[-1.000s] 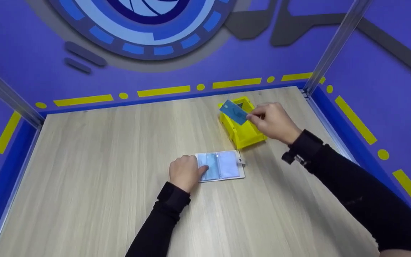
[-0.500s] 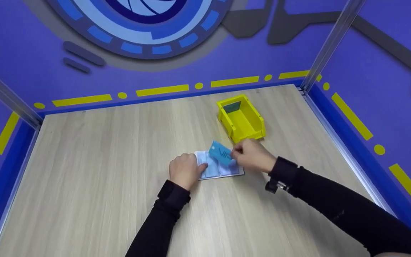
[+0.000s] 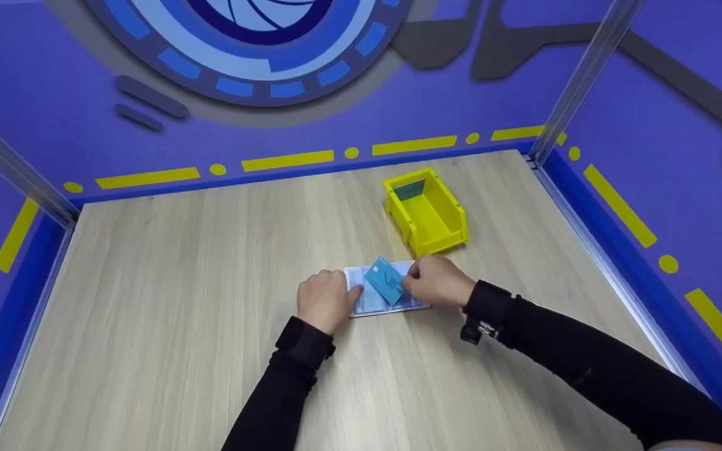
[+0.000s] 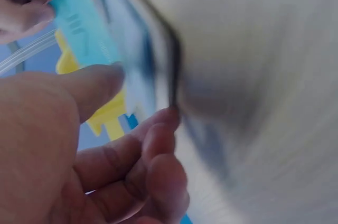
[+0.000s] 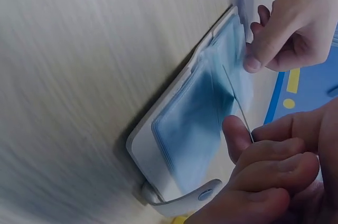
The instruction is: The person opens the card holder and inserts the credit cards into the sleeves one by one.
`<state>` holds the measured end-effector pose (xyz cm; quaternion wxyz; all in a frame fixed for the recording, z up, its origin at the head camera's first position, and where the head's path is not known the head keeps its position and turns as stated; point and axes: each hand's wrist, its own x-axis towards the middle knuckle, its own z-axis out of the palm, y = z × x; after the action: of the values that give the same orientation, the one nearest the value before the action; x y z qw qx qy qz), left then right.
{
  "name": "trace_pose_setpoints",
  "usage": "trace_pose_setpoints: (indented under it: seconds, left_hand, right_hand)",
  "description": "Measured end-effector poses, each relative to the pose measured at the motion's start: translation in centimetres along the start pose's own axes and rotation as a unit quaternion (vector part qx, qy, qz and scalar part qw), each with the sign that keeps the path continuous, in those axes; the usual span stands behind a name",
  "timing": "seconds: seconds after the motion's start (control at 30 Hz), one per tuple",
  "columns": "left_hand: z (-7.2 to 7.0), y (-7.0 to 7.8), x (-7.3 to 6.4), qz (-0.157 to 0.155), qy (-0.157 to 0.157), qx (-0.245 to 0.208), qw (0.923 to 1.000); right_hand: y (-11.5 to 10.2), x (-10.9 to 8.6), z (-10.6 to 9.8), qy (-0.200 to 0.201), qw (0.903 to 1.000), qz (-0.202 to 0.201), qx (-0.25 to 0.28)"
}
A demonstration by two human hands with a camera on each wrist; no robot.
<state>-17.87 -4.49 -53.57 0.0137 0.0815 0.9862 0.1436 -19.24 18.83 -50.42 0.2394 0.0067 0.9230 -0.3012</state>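
Note:
An open card holder [image 3: 370, 305] with clear bluish sleeves lies on the table in the head view. My left hand [image 3: 323, 300] holds its left edge, thumb over the sleeves and fingertips at the cover's edge in the left wrist view. Between thumb and forefinger, my right hand [image 3: 439, 280] pinches a turquoise VIP card [image 3: 384, 280] by its right end. The card slants over the middle of the holder. Seen edge-on in the right wrist view, the card's far end is close over the sleeves [image 5: 187, 118]. A white snap strap [image 5: 185, 201] sticks out from the holder's end.
Just behind the holder stands a yellow bin [image 3: 402, 219], with a grey-green rectangle [image 3: 410, 190] against its inner back wall. Blue-purple panels [image 3: 261, 138] with yellow markings bound the wooden table [image 3: 179, 300] at the back and sides.
My right hand has brought the VIP card from over the yellow bin down and left to the card holder, lowering it further since the middle frame. The left hand has stayed at the holder.

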Motion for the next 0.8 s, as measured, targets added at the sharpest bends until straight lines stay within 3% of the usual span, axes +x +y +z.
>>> trace_pose_setpoints:
  seconds: [0.43, 0.8]
  left_hand:
    - [-0.1, 0.5, -0.1, -0.005, -0.009, -0.006, 0.9999]
    - [0.1, 0.6, -0.3, 0.011, 0.022, -0.015, 0.9996]
  right_hand:
    - [-0.7, 0.5, 2.0, 0.000, 0.9992, -0.025, -0.031]
    - [-1.7, 0.9, 3.2, -0.027, 0.9939, -0.082, -0.069]
